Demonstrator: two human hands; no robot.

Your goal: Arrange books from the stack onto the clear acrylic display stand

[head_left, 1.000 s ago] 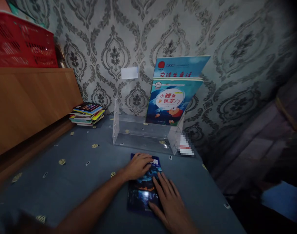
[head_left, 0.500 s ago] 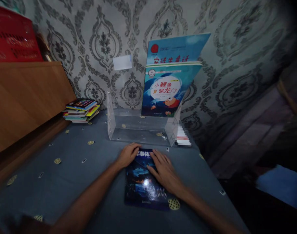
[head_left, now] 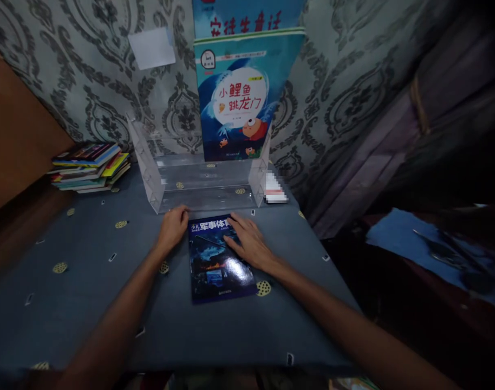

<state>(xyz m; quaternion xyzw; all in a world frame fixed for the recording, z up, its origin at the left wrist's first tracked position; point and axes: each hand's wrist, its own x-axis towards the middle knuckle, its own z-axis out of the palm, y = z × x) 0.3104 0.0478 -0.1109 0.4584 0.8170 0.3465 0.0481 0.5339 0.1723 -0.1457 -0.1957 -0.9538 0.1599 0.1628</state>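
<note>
Well, up top the back book (head_left: 247, 15) is cut off by the frame, and right-hand fingers hide the end of 军事体… on the dark book (head_left: 217, 265), flat on the table (head_left: 60, 314) before the clear stand (head_left: 150, 173). The right hand (head_left: 249, 241) lies across its upper right corner, fingers loosely spread, gripping nothing; the left hand (head_left: 174, 227) rests beside its upper left, fingers bunched, their hold impossible to tell. Front book (head_left: 233, 132): 小鲤鱼跳龙门; behind, 安徒生童话.

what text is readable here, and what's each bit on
"小鲤鱼跳龙门": upright teal-and-blue picture book
"安徒生童话": sky-blue book behind it, characters' lower edge cut off
"少儿" and "军事体", next character partly covered by the right hand: glossy dark-blue book
Too small or blurred: these covers' finer print; the stacked books' spines
Pixelated: white item with a reddish stripe
</note>
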